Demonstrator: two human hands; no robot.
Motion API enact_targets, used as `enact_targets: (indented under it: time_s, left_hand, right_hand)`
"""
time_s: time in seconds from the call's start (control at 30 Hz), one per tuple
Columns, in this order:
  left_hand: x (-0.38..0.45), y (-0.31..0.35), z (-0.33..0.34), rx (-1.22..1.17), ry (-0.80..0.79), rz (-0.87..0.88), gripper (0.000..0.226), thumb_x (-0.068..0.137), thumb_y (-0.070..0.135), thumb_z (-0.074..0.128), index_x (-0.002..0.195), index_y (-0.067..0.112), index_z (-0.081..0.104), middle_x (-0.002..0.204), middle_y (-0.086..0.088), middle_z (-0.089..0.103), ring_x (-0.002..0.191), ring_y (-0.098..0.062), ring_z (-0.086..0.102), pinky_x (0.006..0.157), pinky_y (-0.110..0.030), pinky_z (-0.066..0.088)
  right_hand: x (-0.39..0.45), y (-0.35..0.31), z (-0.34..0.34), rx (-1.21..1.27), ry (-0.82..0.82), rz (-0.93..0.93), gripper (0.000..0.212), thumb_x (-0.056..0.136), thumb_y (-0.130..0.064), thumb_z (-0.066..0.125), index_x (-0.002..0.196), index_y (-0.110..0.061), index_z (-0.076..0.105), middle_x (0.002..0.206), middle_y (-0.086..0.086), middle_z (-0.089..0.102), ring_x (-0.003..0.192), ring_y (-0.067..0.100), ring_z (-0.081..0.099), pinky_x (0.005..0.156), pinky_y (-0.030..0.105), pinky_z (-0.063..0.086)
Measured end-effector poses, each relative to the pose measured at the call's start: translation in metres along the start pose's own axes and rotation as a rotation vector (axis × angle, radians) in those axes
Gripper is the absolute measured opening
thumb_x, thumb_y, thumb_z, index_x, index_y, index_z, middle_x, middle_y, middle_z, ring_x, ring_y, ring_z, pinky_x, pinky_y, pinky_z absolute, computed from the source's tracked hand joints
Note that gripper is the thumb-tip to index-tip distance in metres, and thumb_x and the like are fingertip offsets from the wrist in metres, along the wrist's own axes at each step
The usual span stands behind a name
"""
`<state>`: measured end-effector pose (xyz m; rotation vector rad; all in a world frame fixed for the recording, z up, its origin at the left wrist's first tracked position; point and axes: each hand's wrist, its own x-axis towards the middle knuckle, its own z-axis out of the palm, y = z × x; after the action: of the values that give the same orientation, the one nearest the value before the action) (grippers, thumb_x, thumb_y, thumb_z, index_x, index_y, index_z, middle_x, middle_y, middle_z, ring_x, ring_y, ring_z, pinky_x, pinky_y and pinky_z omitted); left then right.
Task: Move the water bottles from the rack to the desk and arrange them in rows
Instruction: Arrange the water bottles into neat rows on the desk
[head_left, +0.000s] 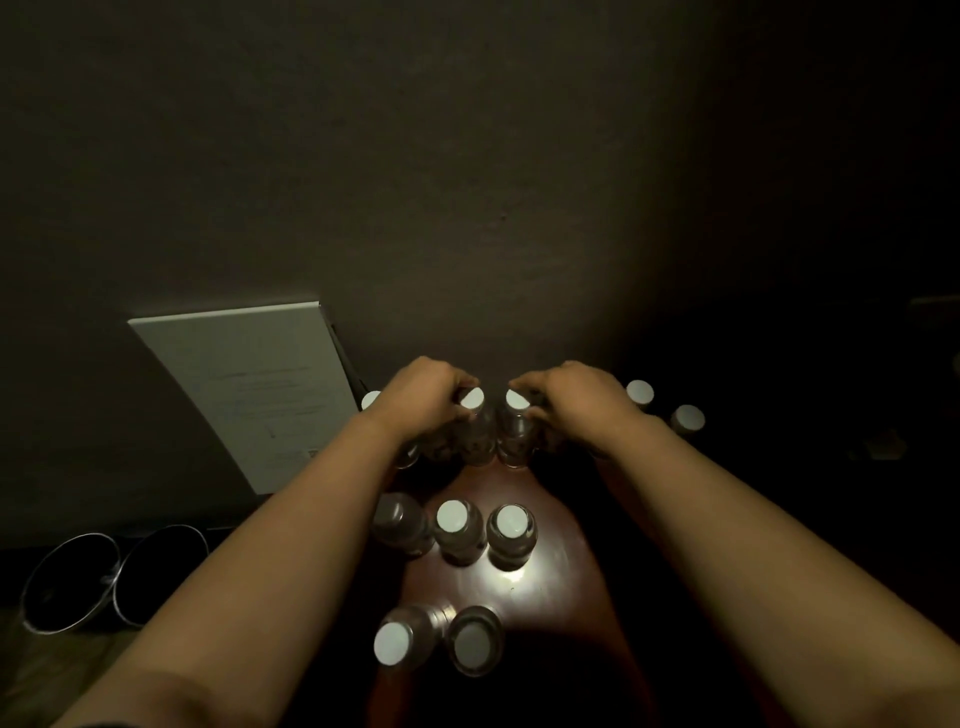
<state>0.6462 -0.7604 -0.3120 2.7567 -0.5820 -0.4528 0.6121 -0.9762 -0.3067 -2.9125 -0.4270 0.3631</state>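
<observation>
**Both hands on two bottles at the far row**

Just above the middle of the frame, the left hand (423, 402) curls round a white-capped bottle (475, 426), and the right hand (571, 402) curls round the bottle beside it (516, 428). The two bottles stand upright, touching or nearly so, on the reddish-brown desk (550, 571).

More caps show in the same far row: one at the left, half hidden behind the left wrist (370, 400), and two to the right of the right hand (640, 392) (688, 418).

Below the hands, a middle row of three bottles (457, 530) stands in the centre of the frame, close together; the leftmost is partly covered by the left forearm. Lower still, two bottles (441, 639) stand side by side near the bottom centre.

In the left of the frame a white board or box (249, 384) leans against the dark wall. Two round dark metal-rimmed containers (114, 577) sit at the lower left. The right side is too dark to make out.
</observation>
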Motion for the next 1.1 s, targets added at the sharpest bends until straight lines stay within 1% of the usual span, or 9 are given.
enact_targets:
  time_s: [0.23,0.4,0.47,0.53,0.6,0.73,0.87,1.0,1.1]
  left_hand:
    - [-0.002,0.000,0.002,0.048,0.031,0.014,0.035,0.081,0.034,0.075,0.114,0.030,0.070,0.100,0.004,0.073,0.097,-0.018,0.065,0.078,-0.031,0.050]
    - [-0.002,0.005,-0.002,0.076,0.004,-0.005,0.036,0.079,0.037,0.075,0.112,0.025,0.069,0.101,0.003,0.071,0.097,-0.020,0.065,0.078,-0.033,0.052]
    - [0.000,0.012,-0.004,0.124,-0.016,0.006,0.048,0.077,0.045,0.076,0.118,0.023,0.065,0.108,0.001,0.069,0.102,-0.022,0.063,0.081,-0.035,0.053]
    - [0.002,0.022,-0.002,0.138,-0.018,0.039,0.071,0.074,0.051,0.077,0.136,0.024,0.055,0.126,-0.002,0.063,0.115,-0.024,0.059,0.090,-0.037,0.051]
    - [0.007,0.036,0.002,0.107,-0.001,0.078,0.079,0.076,0.053,0.075,0.144,0.025,0.046,0.137,-0.003,0.055,0.124,-0.024,0.053,0.097,-0.037,0.047]
    - [0.021,0.066,0.016,0.054,0.034,0.168,0.068,0.082,0.051,0.071,0.142,0.027,0.049,0.138,-0.002,0.056,0.125,-0.023,0.053,0.099,-0.038,0.046]
    - [0.034,0.085,0.029,0.029,0.049,0.183,0.056,0.084,0.047,0.071,0.135,0.029,0.057,0.133,0.000,0.062,0.122,-0.023,0.056,0.096,-0.038,0.049]
    - [0.042,0.087,0.036,-0.001,0.076,0.165,0.054,0.083,0.047,0.072,0.132,0.028,0.060,0.122,0.002,0.069,0.115,-0.021,0.061,0.090,-0.035,0.050]
    - [0.043,0.084,0.037,-0.037,0.057,0.174,0.040,0.083,0.043,0.073,0.120,0.030,0.066,0.106,0.005,0.073,0.104,-0.019,0.065,0.081,-0.034,0.051]
  right_hand:
    - [0.001,-0.006,-0.002,-0.021,0.023,0.064,0.039,0.089,-0.043,0.062,0.127,-0.041,0.053,0.114,-0.004,0.069,0.106,0.024,0.063,0.078,0.033,0.048]
    - [0.002,-0.007,-0.001,-0.042,0.023,0.083,0.044,0.089,-0.044,0.063,0.130,-0.042,0.051,0.116,-0.005,0.068,0.108,0.023,0.062,0.081,0.035,0.051]
    - [-0.003,-0.002,-0.004,0.007,0.027,0.100,0.058,0.086,-0.046,0.068,0.139,-0.044,0.045,0.123,-0.002,0.065,0.116,0.023,0.059,0.086,0.034,0.050]
    - [-0.009,0.007,-0.013,0.111,0.073,0.142,0.069,0.082,-0.045,0.073,0.143,-0.043,0.042,0.127,0.005,0.063,0.119,0.025,0.058,0.093,0.035,0.050]
    - [-0.016,0.021,-0.023,0.190,0.144,0.185,0.068,0.081,-0.039,0.076,0.142,-0.038,0.046,0.128,0.007,0.063,0.119,0.025,0.058,0.098,0.034,0.048]
    - [-0.036,0.058,-0.035,0.155,0.135,0.287,0.050,0.084,-0.027,0.074,0.131,-0.023,0.061,0.129,0.008,0.063,0.120,0.025,0.058,0.098,0.030,0.044]
    - [-0.048,0.079,-0.028,0.127,0.024,0.303,0.036,0.089,-0.023,0.065,0.125,-0.024,0.065,0.129,0.003,0.064,0.118,0.022,0.058,0.095,0.031,0.047]
    - [-0.048,0.083,-0.020,0.109,-0.032,0.250,0.038,0.091,-0.017,0.060,0.128,-0.024,0.063,0.131,0.003,0.062,0.120,0.023,0.057,0.098,0.032,0.047]
    - [-0.043,0.085,-0.018,0.116,-0.028,0.243,0.036,0.090,-0.011,0.058,0.124,-0.021,0.065,0.125,0.007,0.064,0.114,0.025,0.060,0.093,0.031,0.048]
